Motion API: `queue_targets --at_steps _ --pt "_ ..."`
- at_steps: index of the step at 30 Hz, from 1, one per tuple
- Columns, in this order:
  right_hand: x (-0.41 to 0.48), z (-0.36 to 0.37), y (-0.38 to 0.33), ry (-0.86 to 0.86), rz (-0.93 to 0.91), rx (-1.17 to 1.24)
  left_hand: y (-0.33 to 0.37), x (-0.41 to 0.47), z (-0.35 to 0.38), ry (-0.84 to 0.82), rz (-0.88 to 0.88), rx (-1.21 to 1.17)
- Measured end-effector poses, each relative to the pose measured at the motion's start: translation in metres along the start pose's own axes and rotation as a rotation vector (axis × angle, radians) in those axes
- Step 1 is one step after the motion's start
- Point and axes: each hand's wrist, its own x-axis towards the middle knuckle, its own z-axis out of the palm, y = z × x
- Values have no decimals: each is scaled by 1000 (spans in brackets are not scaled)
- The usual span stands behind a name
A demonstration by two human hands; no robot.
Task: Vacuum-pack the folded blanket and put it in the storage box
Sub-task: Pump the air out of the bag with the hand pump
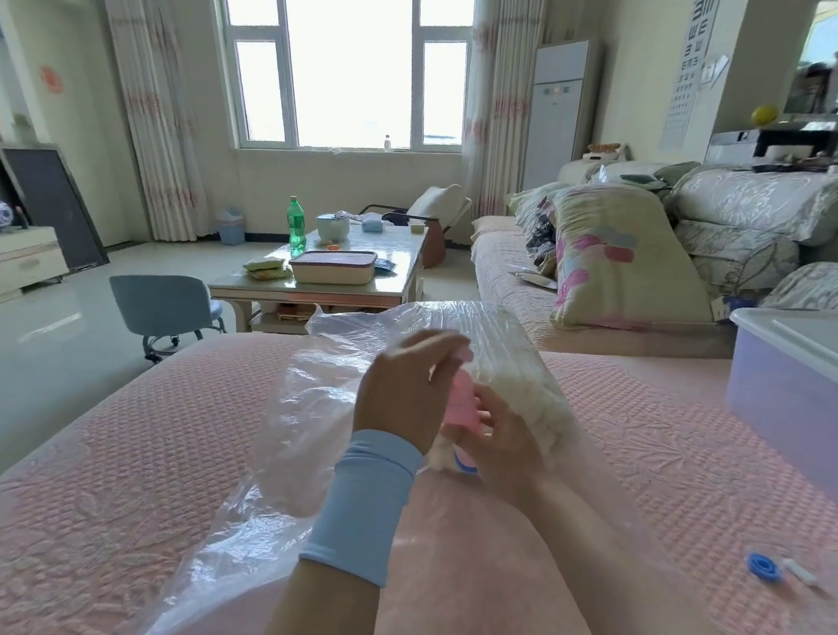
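Lower centre of the frame: two forearms, the left one in a pale blue sleeve [363, 506], are seen reaching up across a pink quilted cover [99, 481]. At mid-frame the left hand [402, 392] and right hand [505, 440] are closed together on a small pink pump [464, 411], which is set over a blue valve [466, 465] in the clear bag [306, 409]. The left hand's fingers are curled round the pump's upper part, and the right hand's fingers are wrapped round its lower part, just above the valve. Neither hand is spread; how tightly each is closed cannot be told through the blur. The white blanket [528, 384] is seen inside the bag, just right of and behind the hands, lying on the cover. The bag's left part is crumpled and loose. The lidded translucent box [802, 405] stands at the right edge, apart from the bag. A blue cap [764, 566] and a small white piece [799, 573] lie at lower right. The pack is judged light and soft: the blanket yields under pressure, and the film is slippery and easily punctured. Once the air is drawn out it should stiffen into a slab. It is best taken from beneath, or by both ends of the blanket bulk, not by loose film or valve.
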Motion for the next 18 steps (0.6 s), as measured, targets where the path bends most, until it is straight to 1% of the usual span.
queue_targets --at_steps 3,4,5,6,7,8,11,12,13,14,15,16,18 --pt "1 -1 3 -4 1 -2 15 21 -20 352 231 10" --pt "2 -1 3 -8 0 -9 17 27 -25 452 279 23" --pt "2 0 4 -11 -1 -17 18 30 -26 514 306 27" --pt "2 1 4 -12 -3 -25 18 29 -24 527 309 31" --pt "2 1 3 -11 -4 -31 15 24 -19 494 289 47" --pt "2 1 3 -9 -2 -33 11 17 -11 414 246 65" --pt "2 0 3 -9 2 -22 -4 -8 10 2 5 24" --pt "1 0 3 -14 3 -19 -8 -12 13 -101 -68 2" --pt "1 -1 2 -17 4 -19 -10 -13 13 -145 -105 -1" --pt "1 -1 3 -17 5 -19 -8 -10 10 -136 -100 13" --pt "1 -1 3 -13 4 -18 -4 -6 6 -79 -49 30" --pt "2 -2 4 -9 1 -16 2 0 0 23 37 46" --pt "4 -2 6 -12 1 -15 15 15 -15 287 207 61"
